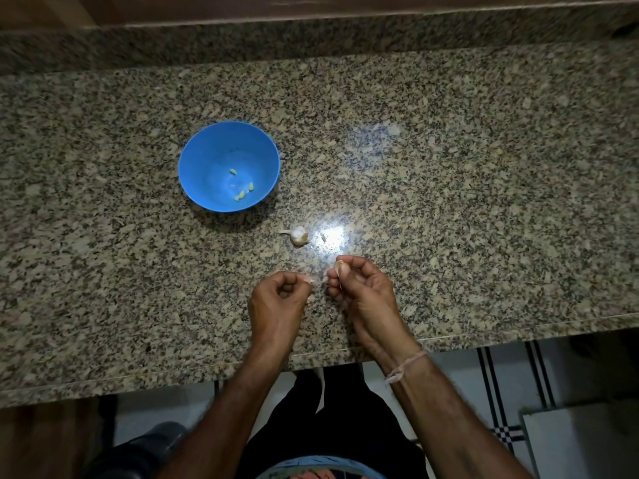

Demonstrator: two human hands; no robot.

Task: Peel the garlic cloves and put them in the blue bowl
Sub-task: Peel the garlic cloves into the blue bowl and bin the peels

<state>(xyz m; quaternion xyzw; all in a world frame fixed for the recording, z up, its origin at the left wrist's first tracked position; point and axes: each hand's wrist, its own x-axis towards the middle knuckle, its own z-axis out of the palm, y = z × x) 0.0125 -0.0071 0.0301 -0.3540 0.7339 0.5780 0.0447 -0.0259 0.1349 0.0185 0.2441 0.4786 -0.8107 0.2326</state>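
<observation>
— What is the surface, and what of the room shows?

— A speckled granite worktop [449,167], polished, with a bright patch of reflected light [332,236] near its front middle. A low granite upstand [311,39] runs along the back, with brown wood [311,8] above it. Below the front edge is a white floor with black-striped tiles [501,375].

— Any containers?

— One: a blue bowl [214,150], upright, left of centre. A few peeled garlic cloves [242,194], pale yellow-green, lie loose in its bottom.

— And the rest of the garlic?

— A partly broken garlic bulb [298,235] lies on the worktop just in front of the bowl, to the right, apart from it and beside the glare.

— The hands?

— Both are over the worktop near its front edge, close together. The right hand [363,292] has its grip closed on a garlic clove [339,267] at the fingertips, a thin strand of skin hanging from it. The left hand [280,299] is curled, its grip pinched on a pale scrap [308,280] too small to name. A pale thread [404,366] is tied round the right wrist.
</observation>
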